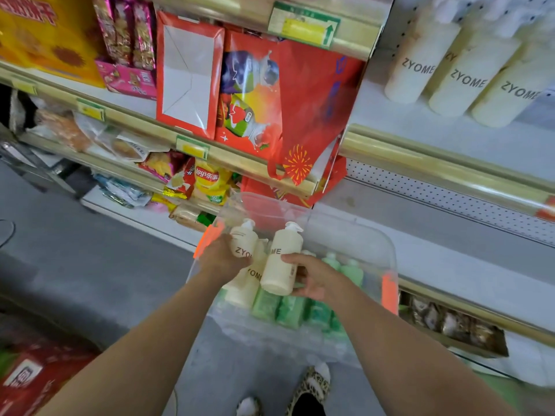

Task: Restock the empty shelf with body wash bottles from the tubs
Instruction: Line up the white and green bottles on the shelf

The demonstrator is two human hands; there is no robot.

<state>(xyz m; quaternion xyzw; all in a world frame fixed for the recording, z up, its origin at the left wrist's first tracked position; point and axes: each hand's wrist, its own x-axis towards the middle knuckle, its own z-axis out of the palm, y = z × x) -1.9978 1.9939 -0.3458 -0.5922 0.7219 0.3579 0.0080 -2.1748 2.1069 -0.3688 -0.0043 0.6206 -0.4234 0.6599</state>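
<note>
— So, what have the hands got?

— One cream bottle each. The left hand (222, 259) is wrapped round the left bottle (244, 240). The right hand (315, 280) clasps the right bottle (283, 256) low on its body, thumb across the front. Both bottles are roughly upright, pumps up, close together at the mouth of the tub (372, 235).

— And under them?

— A third cream bottle (243, 286) lies just beneath the hands, and green bottles (288, 310) are packed below the right hand.

— Where do the two go?

— I'd guess the bare shelf (435, 259), beyond and to the right of the right hand. Higher on that side, the upper shelf (420, 124) already carries stocked bottles (468, 76) in a row.

— What could go wrong?

— Each smooth, round bottle has a single hand on it, so a quick swing upward could let one slip back into the tub. With the hands this close, the pumps could knock together or catch the tub's far wall. The red bag (300, 115) hangs straight beyond the left hand, so a wide arc might snag it. And setting two down at once risks tipping one over.
</note>
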